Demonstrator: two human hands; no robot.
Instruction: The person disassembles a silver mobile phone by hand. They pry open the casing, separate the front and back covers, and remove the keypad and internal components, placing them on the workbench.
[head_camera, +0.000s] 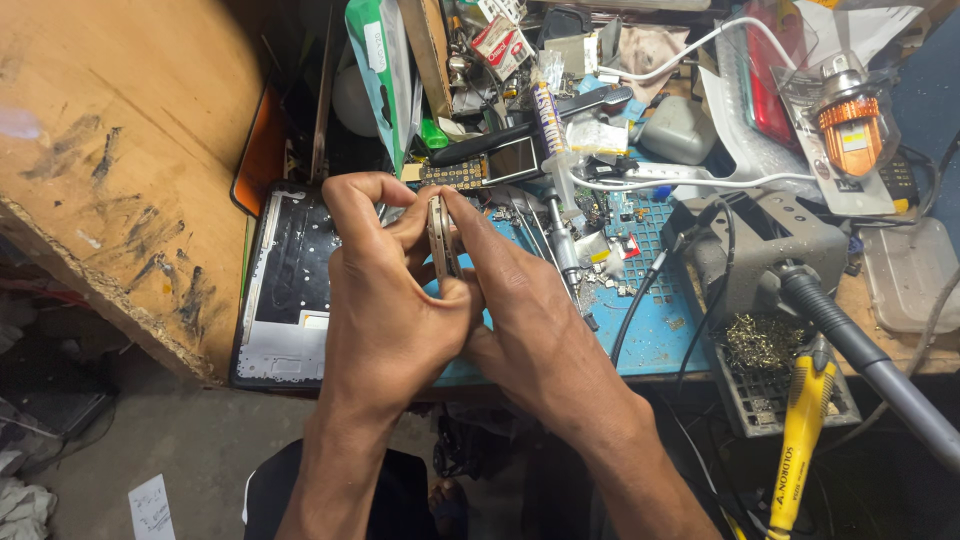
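Observation:
Both my hands meet over the front of a cluttered workbench and hold a thin phone (440, 238) on edge between them. My left hand (385, 300) curls its fingers around the left side of the phone, thumb pressed near its lower end. My right hand (520, 310) pinches the phone's right side with fingers and thumb. Only the phone's narrow metallic edge shows; its faces are hidden by my fingers. Below my hands lies a blue work mat (650, 330).
An open tablet shell (290, 280) lies left of my hands beside a wooden board (120, 150). A small keypad phone (485, 165), screwdrivers (560, 240), cables and loose parts crowd the back. A soldering station (775, 250) with a yellow-handled iron (800, 440) stands at the right.

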